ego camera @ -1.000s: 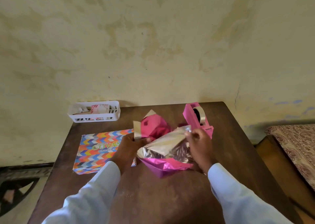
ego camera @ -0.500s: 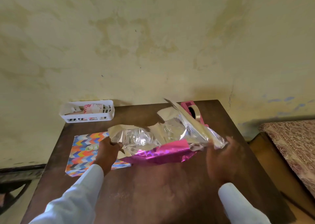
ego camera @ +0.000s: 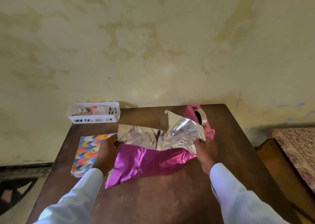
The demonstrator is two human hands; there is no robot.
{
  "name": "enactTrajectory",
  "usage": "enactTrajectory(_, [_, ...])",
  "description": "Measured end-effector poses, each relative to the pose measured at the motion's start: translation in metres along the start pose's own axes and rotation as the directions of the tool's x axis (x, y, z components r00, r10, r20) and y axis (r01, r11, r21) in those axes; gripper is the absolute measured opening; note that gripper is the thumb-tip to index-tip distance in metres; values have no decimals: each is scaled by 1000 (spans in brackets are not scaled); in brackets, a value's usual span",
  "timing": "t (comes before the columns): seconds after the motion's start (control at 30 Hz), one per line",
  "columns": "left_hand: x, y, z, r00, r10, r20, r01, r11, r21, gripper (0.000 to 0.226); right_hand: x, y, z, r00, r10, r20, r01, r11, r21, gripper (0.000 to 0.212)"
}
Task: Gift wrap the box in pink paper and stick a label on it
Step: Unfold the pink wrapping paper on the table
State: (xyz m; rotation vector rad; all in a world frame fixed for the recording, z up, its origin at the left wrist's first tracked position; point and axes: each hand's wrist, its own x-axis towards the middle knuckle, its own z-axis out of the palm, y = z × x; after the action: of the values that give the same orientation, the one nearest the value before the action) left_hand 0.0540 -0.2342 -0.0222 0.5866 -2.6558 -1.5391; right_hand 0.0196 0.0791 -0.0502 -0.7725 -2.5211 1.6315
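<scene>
Pulled the one pink paper wider and flatter than before. Gripping its side edges with two hands, left hand and right hand, arms stretched forward over mid tabletop. One box by the left edge.

**One table, two hands, five items on it**

There is one brown table. Two hands show, a left hand and a right hand, with two white sleeves, a left sleeve and a right sleeve. There is one sheet of wrapping paper, one zigzag-printed box, one white basket whose paper pieces are too jumbled to count, and one pink tape dispenser with one tape roll.
</scene>
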Motion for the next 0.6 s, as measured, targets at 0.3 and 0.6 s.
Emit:
enactTrajectory(0.3, [4,-24,-33,993,-55,-105,63,995,72,9,-33,84,-33,856,509,-91,-489,854,178,32])
enactTrajectory(0.6, [-1,-32,-32,998,5,-58,-1,998,65,34,-53,21,-23,643,-731,229,677,403,-615,65])
